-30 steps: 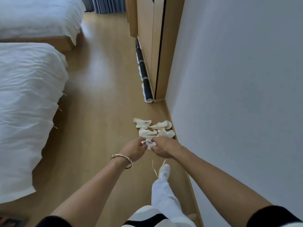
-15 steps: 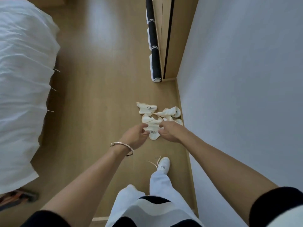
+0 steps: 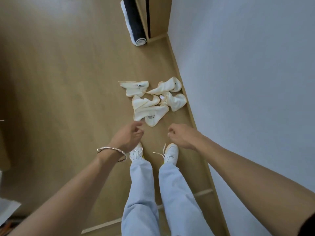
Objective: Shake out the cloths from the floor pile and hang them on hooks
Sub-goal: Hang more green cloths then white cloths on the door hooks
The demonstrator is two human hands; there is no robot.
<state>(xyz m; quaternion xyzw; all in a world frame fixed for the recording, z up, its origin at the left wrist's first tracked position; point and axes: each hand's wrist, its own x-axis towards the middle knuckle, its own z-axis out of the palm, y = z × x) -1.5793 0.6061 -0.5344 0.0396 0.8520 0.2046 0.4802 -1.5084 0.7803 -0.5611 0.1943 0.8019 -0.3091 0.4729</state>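
The cloths (image 3: pixel 150 99) lie in a loose pile on the floor (image 3: pixel 68 82), close to the skirting of the wall (image 3: pixel 247 82) on the right. Farther on, a rolled mat (image 3: pixel 136 28) lies against the wardrobe (image 3: pixel 156 17). Left of the pile the floor runs wide. The left hand (image 3: pixel 127 137) and right hand (image 3: pixel 182 135) hover just short of the nearest cloth, not touching it. Each is loosely curled and holds nothing.

Wall (image 3: pixel 238 82) crowding cloth pile (image 3: pixel 151 99) on right, just beside it. Rolled mat (image 3: pixel 136 26) lying beyond, against cabinet (image 3: pixel 157 17). Bare floor (image 3: pixel 59 82) opening wide leftward. Left hand (image 3: pixel 127 137), right hand (image 3: pixel 180 135) hovering near pile's front edge.
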